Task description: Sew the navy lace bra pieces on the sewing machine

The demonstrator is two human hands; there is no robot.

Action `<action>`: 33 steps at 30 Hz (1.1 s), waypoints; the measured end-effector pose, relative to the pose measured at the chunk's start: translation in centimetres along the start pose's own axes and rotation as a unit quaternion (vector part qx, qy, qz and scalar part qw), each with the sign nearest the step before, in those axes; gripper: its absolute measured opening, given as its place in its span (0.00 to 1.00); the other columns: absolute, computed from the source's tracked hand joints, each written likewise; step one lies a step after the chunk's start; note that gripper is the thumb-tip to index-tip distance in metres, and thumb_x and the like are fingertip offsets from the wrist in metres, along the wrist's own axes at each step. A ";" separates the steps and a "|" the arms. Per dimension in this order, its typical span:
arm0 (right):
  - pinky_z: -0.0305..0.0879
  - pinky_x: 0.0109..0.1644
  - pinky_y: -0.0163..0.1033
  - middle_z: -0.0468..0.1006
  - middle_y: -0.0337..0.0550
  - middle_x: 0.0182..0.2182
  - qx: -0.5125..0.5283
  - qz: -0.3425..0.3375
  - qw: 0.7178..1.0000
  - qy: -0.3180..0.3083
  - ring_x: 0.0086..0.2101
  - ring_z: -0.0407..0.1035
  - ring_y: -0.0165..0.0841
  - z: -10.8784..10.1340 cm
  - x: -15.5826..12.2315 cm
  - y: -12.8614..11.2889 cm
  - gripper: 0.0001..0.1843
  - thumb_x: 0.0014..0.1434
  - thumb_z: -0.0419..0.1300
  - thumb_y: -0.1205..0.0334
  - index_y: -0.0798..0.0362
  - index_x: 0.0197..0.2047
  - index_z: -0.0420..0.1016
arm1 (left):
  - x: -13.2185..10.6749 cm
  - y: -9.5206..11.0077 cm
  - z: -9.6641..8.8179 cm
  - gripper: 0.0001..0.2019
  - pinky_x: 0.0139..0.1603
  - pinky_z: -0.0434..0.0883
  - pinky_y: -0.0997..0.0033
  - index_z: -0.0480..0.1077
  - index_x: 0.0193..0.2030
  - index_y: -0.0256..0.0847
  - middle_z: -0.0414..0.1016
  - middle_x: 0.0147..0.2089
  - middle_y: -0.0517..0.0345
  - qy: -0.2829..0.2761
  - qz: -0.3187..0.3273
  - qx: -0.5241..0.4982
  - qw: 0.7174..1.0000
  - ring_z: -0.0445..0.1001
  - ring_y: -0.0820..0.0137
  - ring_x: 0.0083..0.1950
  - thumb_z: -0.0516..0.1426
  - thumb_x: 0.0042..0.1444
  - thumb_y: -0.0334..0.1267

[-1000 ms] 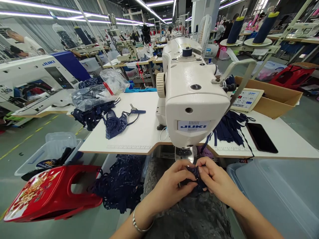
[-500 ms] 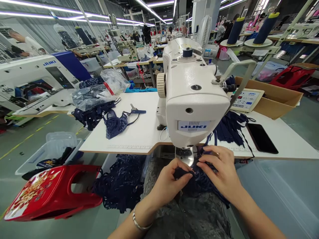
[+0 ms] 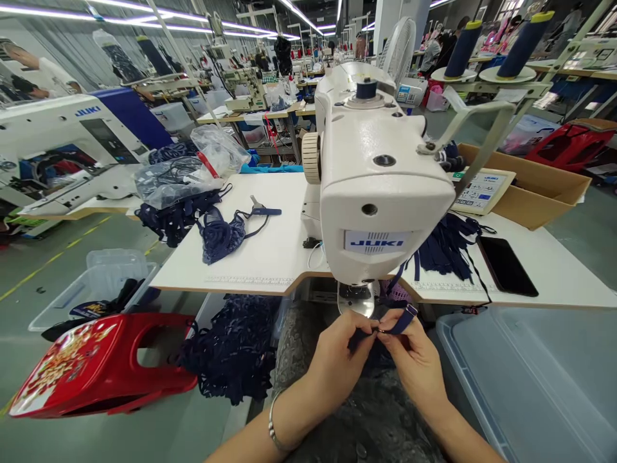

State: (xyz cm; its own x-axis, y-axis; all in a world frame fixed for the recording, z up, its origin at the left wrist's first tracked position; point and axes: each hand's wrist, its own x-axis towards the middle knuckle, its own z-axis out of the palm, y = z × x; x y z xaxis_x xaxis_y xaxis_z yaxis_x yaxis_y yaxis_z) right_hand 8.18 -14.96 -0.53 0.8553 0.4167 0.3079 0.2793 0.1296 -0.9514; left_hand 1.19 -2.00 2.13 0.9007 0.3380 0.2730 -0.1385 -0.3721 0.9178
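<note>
My left hand (image 3: 337, 352) is closed in a pinch just in front of the sewing machine (image 3: 385, 199). Right beside it, my right hand (image 3: 418, 363) pinches a navy bra strap (image 3: 401, 323), and the fingertips of both hands nearly meet. A small slider (image 3: 411, 310) shows on the strap, over the right fingers. Between the fingertips is a tiny metallic-looking piece, too small to make out. The dark fabric in the left fingers appears to be part of the same strap, mostly covered by the hand. Both hands are above my lap.
On the white table (image 3: 270, 251) lie a navy bra (image 3: 224, 236), small thread snips (image 3: 265, 210), a bundle of navy straps (image 3: 446, 247) and a phone (image 3: 507, 265). A red stool (image 3: 91, 366) and a heap of navy straps (image 3: 231, 354) are at lower left, a plastic bin (image 3: 535, 373) at right.
My right hand has moved down and in toward the left, and now holds a strap end with its slider in plain view. My left hand stays about where it was.
</note>
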 end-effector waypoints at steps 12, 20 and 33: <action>0.67 0.45 0.38 0.74 0.38 0.37 -0.002 -0.169 0.985 -0.032 0.41 0.69 0.34 -0.4 0.0 1.7 0.17 0.61 0.58 0.78 0.44 0.44 0.75 | -0.7 -0.3 0.4 0.11 0.45 0.71 0.80 0.60 0.36 0.44 0.76 0.41 0.61 0.040 0.089 0.042 0.994 0.76 0.75 0.43 0.55 0.58 0.23; 0.70 0.40 0.34 0.75 0.38 0.36 -0.004 -0.082 0.995 -0.054 0.37 0.72 0.33 -0.9 0.3 1.0 0.09 0.63 0.60 0.70 0.45 0.41 0.75 | -1.0 -0.5 0.2 0.07 0.36 0.68 0.81 0.62 0.35 0.43 0.75 0.37 0.63 0.009 0.033 0.046 0.998 0.74 0.75 0.37 0.56 0.59 0.28; 0.64 0.42 0.40 0.74 0.39 0.36 -0.195 0.005 0.975 -0.107 0.38 0.68 0.37 0.2 3.1 0.4 0.06 0.67 0.55 0.56 0.47 0.41 0.71 | -0.7 -1.6 0.0 0.07 0.29 0.65 0.79 0.64 0.40 0.42 0.70 0.31 0.64 0.063 -0.131 -0.005 0.989 0.69 0.75 0.30 0.59 0.59 0.39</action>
State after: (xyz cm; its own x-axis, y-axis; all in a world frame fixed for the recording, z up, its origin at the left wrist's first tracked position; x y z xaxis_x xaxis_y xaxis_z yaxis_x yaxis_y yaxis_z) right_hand 10.87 -13.46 0.01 0.7595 0.6002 0.2508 0.4523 -0.2102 -0.8668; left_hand 0.75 -1.65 0.50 0.8477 0.5273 0.0577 0.0893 -0.2490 0.9644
